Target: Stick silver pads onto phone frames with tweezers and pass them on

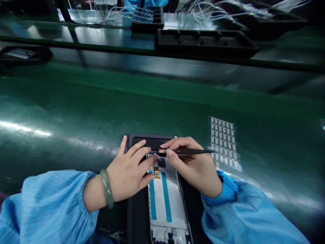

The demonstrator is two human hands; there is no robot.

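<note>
Head camera is looking down at two bare hands working over a phone display assembly (166, 203), which is sitting in a black fixture tray (134, 217) on a green tabletop (76, 101), with its white backing and blue tape strips (166, 200) showing. Left hand (128, 169) is lying open across the assembly's upper end, fingers spread and apparently steadying it, not clenched; a green bangle (107, 188) is circling the wrist. Right hand (193, 166) is pinching slim black tweezers (188, 151), their tips reaching in just beside the left fingers at the upper end; whether the tips are gripping anything is hidden. Small gold-coloured part (156, 173) is sitting just below those fingers. Sheet of small grey pads (223, 142) is lying on the tabletop just right of the right hand. Assembly is probably light, thin and fragile, and may slip if pushed; frame edges look like the safest hold, away from the tape and small part. Farther back, black trays (207, 42) and loose white wires (210, 13) are lying on another bench.
</note>
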